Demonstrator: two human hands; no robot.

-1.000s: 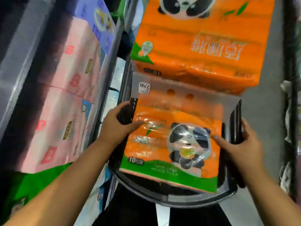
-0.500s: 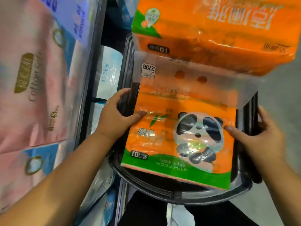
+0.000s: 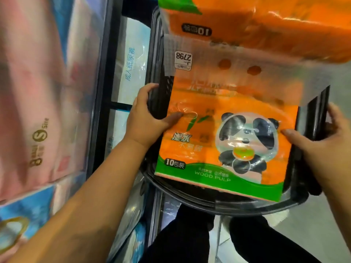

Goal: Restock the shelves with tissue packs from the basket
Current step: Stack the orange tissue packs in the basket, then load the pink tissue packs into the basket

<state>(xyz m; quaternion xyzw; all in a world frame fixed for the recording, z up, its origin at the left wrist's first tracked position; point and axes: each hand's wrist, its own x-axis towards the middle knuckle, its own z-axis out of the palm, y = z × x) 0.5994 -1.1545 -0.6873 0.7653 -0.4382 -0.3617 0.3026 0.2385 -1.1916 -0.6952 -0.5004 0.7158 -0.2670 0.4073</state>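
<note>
**Both hands grip the basket, two orange packs aboard**

Your left hand (image 3: 146, 120) clasps the left wall of the black basket (image 3: 209, 203). Its fingers curl over the rim and its thumb lies flat on the face of the near pack (image 3: 205, 149). Your right hand (image 3: 322, 149) holds the opposite wall the same way, with the fingers wrapped behind the rim and the thumb pressing the pack's right edge beside the panda print.

The near pack lies face up in the basket, its green band with "WOOD PULP" toward you. Its clear handle flap points away from you and carries a price sticker (image 3: 183, 60) at the left corner. The far pack (image 3: 275, 21), also orange, sits beyond that flap at the far end of the basket and runs out of view at the top. You cannot tell whether the flap lies over it or merely meets it.

The shelf (image 3: 98, 88) stands just to the left of the basket. Blurred pink packs (image 3: 38, 92) fill its nearer side, and a white pack (image 3: 131, 63) with blue lettering sits close to the basket's left wall. Your legs (image 3: 190, 236) in dark trousers show below the basket, over a grey floor (image 3: 313, 224).
</note>
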